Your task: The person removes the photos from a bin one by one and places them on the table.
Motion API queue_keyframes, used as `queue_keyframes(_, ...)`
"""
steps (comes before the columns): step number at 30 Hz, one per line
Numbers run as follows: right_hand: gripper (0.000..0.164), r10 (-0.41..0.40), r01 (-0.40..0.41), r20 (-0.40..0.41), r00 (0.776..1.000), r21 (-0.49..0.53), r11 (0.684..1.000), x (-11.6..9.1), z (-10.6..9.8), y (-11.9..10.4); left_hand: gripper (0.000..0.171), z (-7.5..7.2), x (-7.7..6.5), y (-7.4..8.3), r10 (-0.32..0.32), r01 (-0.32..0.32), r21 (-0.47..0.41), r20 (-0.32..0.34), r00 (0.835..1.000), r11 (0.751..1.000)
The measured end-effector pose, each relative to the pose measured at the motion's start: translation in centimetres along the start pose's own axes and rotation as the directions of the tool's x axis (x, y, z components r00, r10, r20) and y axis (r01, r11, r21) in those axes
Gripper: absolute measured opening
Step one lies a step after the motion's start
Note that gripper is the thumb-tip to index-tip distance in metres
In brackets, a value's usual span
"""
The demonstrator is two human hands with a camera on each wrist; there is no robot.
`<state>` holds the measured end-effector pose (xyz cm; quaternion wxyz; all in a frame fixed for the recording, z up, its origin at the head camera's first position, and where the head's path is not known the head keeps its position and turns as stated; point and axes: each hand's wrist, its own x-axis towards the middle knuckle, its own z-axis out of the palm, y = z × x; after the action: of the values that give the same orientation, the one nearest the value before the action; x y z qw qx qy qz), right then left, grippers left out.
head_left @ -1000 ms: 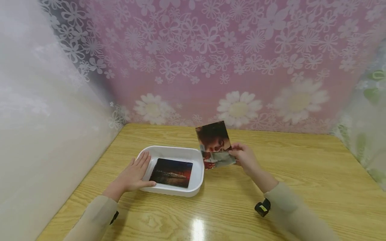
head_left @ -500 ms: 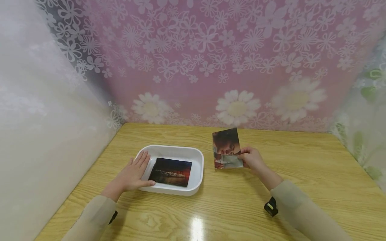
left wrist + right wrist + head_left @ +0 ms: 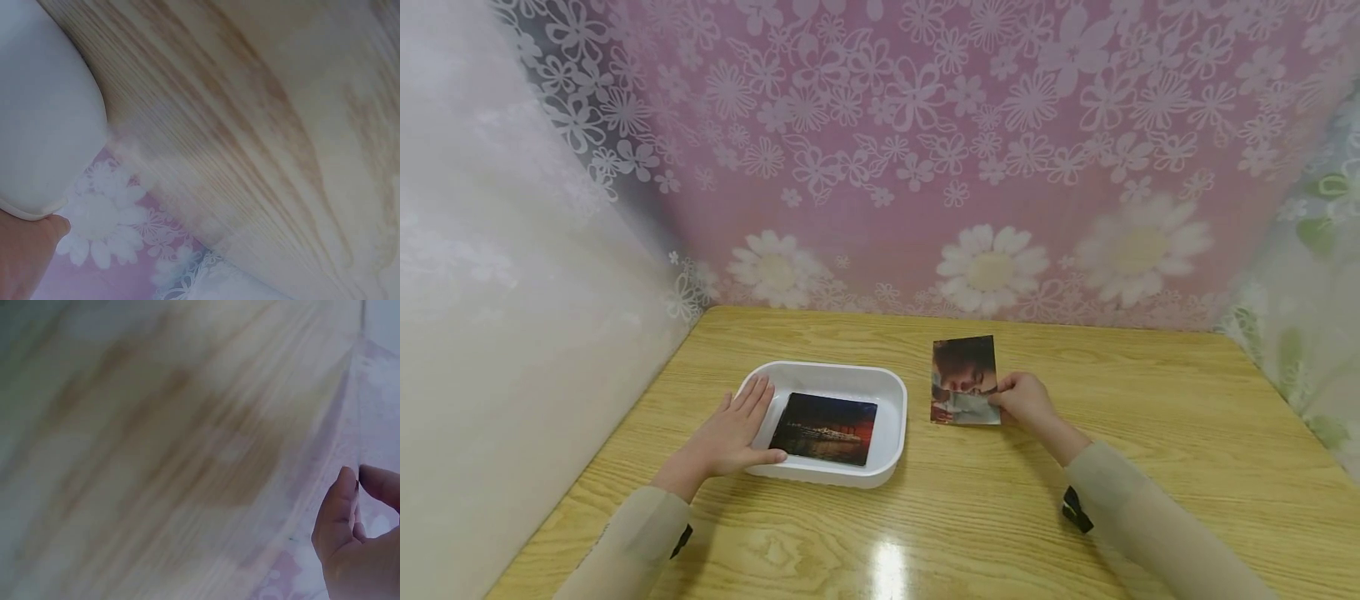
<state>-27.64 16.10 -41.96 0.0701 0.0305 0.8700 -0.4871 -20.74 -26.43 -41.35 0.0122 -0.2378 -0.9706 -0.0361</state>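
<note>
My right hand (image 3: 1028,402) pinches the right edge of a photo card (image 3: 964,379) that shows a face lying sideways above pale cloth. The card is to the right of a white plastic tray (image 3: 891,387), low over the table or touching it; I cannot tell which. Inside the tray lies a dark card (image 3: 826,429) with a lit ship printed on it, perhaps a stack. My left hand (image 3: 730,433) rests on the tray's left end, fingers straight, thumb along the near rim. In the right wrist view the right hand (image 3: 356,531) has thumb and fingertip meeting at a thin edge.
The wood-grain table (image 3: 925,517) reaches back to a pink flowered wall covering (image 3: 880,167). A pale wall (image 3: 535,333) borders the left side, and another flowered panel (image 3: 1315,333) the right. A black wrist strap (image 3: 1077,510) hangs under the right sleeve.
The right hand has carried the face card rightward, away from the tray's right end, then lowered and straightened it. The left hand and the tray stay nearly where they were.
</note>
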Motion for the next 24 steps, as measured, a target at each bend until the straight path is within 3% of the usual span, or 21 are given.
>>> queue_keyframes(5,0.017,-0.007,0.008,0.013,1.000,-0.077,0.997,0.45,0.03,0.44,0.100,-0.05,-0.04,0.06,-0.003,0.003,-0.001,-0.004,1.000,1.000)
queue_keyframes(8,0.010,-0.003,0.004,0.007,1.000,-0.123,0.992,0.61,0.15,0.65,0.100,-0.07,-0.03,0.10,0.000,0.000,0.003,-0.007,1.000,1.000)
queue_keyframes(12,0.013,-0.004,0.006,0.016,1.000,-0.194,0.981,0.68,0.37,0.84,0.100,-0.03,-0.06,0.06,0.009,-0.009,0.013,-0.007,1.000,1.000)
queue_keyframes(15,0.024,-0.014,0.021,0.026,1.000,-0.251,0.968,0.67,0.46,0.88,0.099,0.03,-0.08,0.01,0.015,-0.015,0.016,-0.010,1.000,1.000)
queue_keyframes(24,0.039,-0.159,0.177,0.077,0.984,-0.457,0.872,0.75,0.52,0.61,0.098,-0.02,-0.01,0.03,0.021,-0.021,0.022,-0.016,1.000,1.000)
